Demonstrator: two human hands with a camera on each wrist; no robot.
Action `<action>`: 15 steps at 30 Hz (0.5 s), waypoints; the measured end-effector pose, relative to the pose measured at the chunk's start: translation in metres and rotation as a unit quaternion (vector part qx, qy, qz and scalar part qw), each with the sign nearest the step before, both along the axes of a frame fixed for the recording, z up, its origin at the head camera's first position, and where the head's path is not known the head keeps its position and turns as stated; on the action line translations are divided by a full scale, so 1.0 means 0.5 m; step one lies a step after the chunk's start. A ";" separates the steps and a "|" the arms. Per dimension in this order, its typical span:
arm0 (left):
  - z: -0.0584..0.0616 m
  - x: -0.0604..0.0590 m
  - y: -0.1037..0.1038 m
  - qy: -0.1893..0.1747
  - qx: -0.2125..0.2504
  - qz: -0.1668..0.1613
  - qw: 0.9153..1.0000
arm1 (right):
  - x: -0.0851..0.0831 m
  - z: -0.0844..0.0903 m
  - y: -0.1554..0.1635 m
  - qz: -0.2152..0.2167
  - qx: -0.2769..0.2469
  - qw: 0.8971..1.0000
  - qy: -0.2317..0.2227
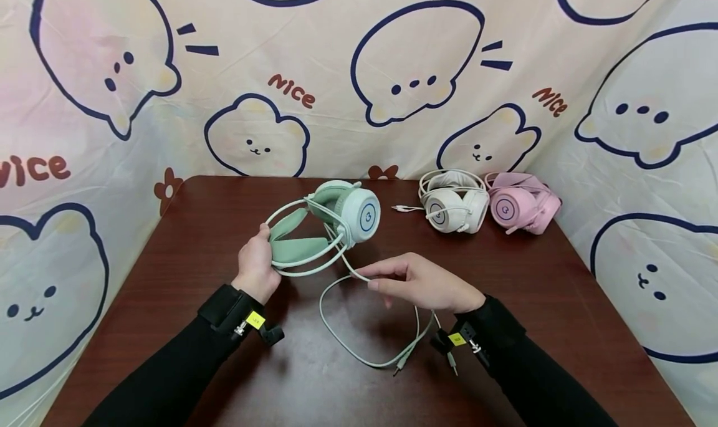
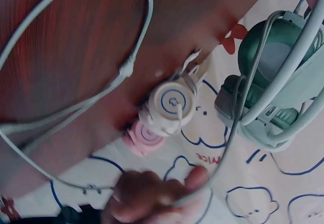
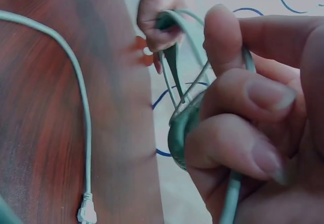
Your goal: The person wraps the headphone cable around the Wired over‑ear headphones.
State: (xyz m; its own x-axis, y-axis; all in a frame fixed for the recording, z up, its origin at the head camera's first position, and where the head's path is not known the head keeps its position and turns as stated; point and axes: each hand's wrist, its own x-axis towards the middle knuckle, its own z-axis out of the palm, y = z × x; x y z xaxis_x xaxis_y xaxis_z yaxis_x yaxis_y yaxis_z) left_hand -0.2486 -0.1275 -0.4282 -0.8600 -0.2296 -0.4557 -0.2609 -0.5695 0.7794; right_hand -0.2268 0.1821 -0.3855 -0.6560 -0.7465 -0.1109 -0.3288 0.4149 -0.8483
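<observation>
A mint-green headset is held above the brown table. My left hand grips its headband at the left end. My right hand pinches the headset's pale cable just below the earcup. The cable loops down across the table to two plugs near my right wrist. In the right wrist view my fingers curl round the cable, with the left hand on the band behind. The left wrist view shows the green headset and my right hand on the cable.
A white headset and a pink headset lie side by side at the table's back right; both show in the left wrist view, white and pink. A cartoon-print cloth walls the table on three sides.
</observation>
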 end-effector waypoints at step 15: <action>0.007 0.007 -0.014 0.143 -0.149 0.032 0.978 | -0.001 0.034 0.048 -0.020 -0.032 0.999 -0.032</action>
State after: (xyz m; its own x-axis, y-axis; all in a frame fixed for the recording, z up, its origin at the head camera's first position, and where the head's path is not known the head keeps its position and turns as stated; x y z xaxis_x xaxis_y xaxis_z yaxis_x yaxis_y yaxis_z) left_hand -0.2451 -0.1346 -0.4246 -0.9219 -0.3733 -0.1039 0.0205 -0.3146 0.9490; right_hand -0.2272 0.2058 -0.3687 -0.6781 -0.7270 -0.1075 -0.2567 0.3714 -0.8923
